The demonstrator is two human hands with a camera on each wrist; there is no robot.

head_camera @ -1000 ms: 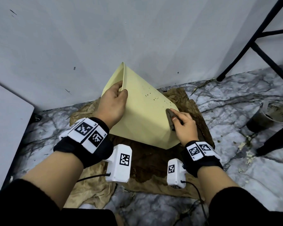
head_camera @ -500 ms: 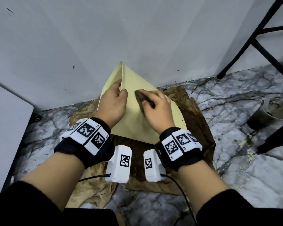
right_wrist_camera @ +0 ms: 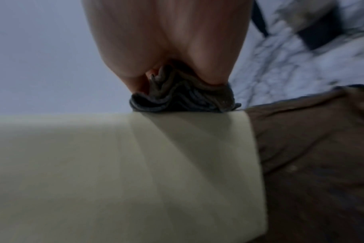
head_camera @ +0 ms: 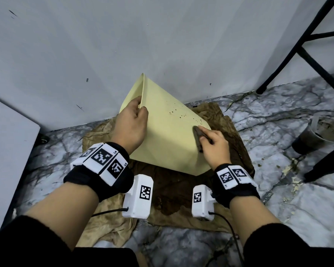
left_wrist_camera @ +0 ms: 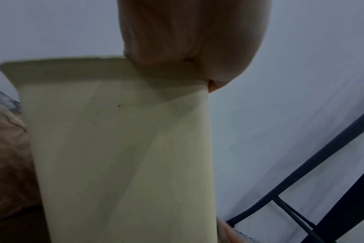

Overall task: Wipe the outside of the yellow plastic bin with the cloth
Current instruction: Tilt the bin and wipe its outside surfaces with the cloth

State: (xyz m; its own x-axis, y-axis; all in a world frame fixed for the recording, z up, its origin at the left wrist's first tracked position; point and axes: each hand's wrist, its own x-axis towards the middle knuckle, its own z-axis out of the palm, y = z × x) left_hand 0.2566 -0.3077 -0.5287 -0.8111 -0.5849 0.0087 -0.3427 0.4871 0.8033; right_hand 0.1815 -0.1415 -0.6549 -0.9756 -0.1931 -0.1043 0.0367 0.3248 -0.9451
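The yellow plastic bin lies tipped over on a stained brown sheet spread on the marble floor, its mouth turned away toward the pale wall and its base corner pointing back at the person. The left hand grips the rim: the thumb lies on the outer face while the other fingers curl over the edge to the inside, where I cannot see them; from the left wrist view the rim sits tucked right under that hand. Over on the far side of the same face, the right hand holds a small dark cloth, folded into a wad, fingers curled around it and pressing it flat against the plastic close to the bin's right edge. The right wrist view shows the cloth bunched in ripples under the fingertips and touching the yellow surface. Just beyond those fingertips, toward the rim, a scatter of dark specks dots the plastic. Between the two hands the face looks plain yellow. Well off to the right of the cloth hand, a clear plastic cup of murky brown liquid stands on the floor beside the black legs of a metal frame. To the left of the gripping hand a white panel leans near the wall.
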